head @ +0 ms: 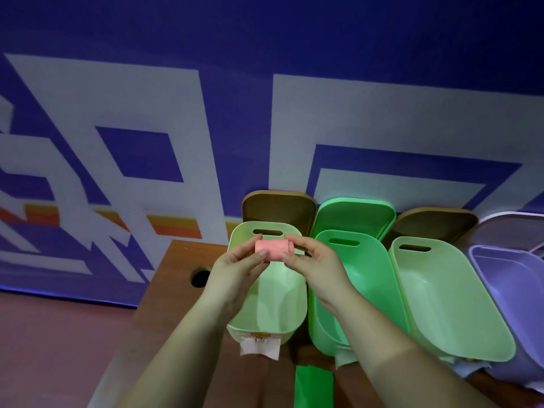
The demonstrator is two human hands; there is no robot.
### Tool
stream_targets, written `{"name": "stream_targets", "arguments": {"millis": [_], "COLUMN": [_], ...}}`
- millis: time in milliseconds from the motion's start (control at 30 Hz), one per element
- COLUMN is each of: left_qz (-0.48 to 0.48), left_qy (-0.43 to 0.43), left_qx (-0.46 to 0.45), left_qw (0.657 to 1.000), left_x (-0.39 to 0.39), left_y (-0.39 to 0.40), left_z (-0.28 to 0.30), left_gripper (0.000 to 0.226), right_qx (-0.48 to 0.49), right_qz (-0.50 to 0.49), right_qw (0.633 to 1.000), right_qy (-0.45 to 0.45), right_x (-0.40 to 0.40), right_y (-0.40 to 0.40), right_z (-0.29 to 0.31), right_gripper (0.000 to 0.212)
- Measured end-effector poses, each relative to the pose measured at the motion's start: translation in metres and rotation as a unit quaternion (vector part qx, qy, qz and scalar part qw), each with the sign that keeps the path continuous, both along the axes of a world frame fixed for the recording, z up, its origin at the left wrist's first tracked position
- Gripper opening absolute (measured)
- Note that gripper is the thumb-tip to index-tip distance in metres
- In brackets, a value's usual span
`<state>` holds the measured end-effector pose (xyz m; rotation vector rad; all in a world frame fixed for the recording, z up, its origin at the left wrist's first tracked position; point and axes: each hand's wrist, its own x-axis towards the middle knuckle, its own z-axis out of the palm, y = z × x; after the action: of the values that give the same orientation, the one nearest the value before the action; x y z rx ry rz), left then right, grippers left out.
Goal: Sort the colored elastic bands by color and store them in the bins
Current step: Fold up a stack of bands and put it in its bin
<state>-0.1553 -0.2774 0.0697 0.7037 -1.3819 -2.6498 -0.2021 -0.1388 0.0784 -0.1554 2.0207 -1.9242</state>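
— What's the setting?
— A blue wall [235, 39] painted with big white block shapes and an orange stripe, behind a brown wooden counter [176, 260] with a round cable hole [201, 277].

— And the band itself?
— A pink elastic band [272, 251], rolled into a short, smooth cylinder. It sits above the far end of the leftmost bin, held at both ends: the left hand [238, 267] pinches one end between thumb and fingers, the right hand [312, 260] pinches the other.

— How many bins?
— Four in a row. Two pale green bins, the leftmost [273, 304] and the third [447, 301]; one brighter green bin [362, 275] between them; one lilac bin [512, 290] at the right edge. Paper tags hang from the near ends of some.

— Lids?
— Four, propped behind: two brown [279, 209], one green [353, 214], one lilac [512, 228].

— Any other bands?
— One flat green band [313, 387] on the counter's near edge, so two bands in all.
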Motion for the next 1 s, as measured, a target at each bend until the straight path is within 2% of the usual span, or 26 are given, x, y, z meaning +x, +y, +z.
{"name": "stream_targets", "arguments": {"millis": [200, 333, 400, 600, 733, 1000], "left_qz": [0.048, 0.048, 0.046, 0.021, -0.005, 0.014], "left_qy": [-0.05, -0.114, -0.146, -0.221, -0.243, -0.282], "left_qx": [-0.039, -0.083, -0.103, -0.135, -0.173, -0.212], "left_qw": [0.997, 0.989, 0.983, 0.966, 0.954, 0.936], "left_x": [-0.046, -0.075, -0.089, -0.116, -0.123, -0.125], "left_y": [-0.011, -0.007, -0.006, -0.009, -0.009, -0.007], "left_z": [-0.039, -0.074, -0.089, -0.116, -0.125, -0.139], "left_gripper": [0.042, 0.042, 0.042, 0.039, 0.036, 0.029], "right_qx": [0.091, 0.192, 0.212, 0.216, 0.17, 0.129], "right_qz": [-0.065, -0.074, -0.086, -0.137, -0.175, -0.209], "right_qw": [0.994, 0.978, 0.971, 0.951, 0.938, 0.929], "right_qy": [-0.02, -0.036, -0.063, -0.175, -0.245, -0.276], "right_x": [-0.042, -0.063, -0.071, -0.092, -0.099, -0.105], "right_y": [-0.046, -0.066, -0.074, -0.088, -0.092, -0.1], "right_z": [-0.04, -0.066, -0.078, -0.109, -0.122, -0.146], "right_gripper": [0.037, 0.037, 0.038, 0.043, 0.038, 0.036]}}
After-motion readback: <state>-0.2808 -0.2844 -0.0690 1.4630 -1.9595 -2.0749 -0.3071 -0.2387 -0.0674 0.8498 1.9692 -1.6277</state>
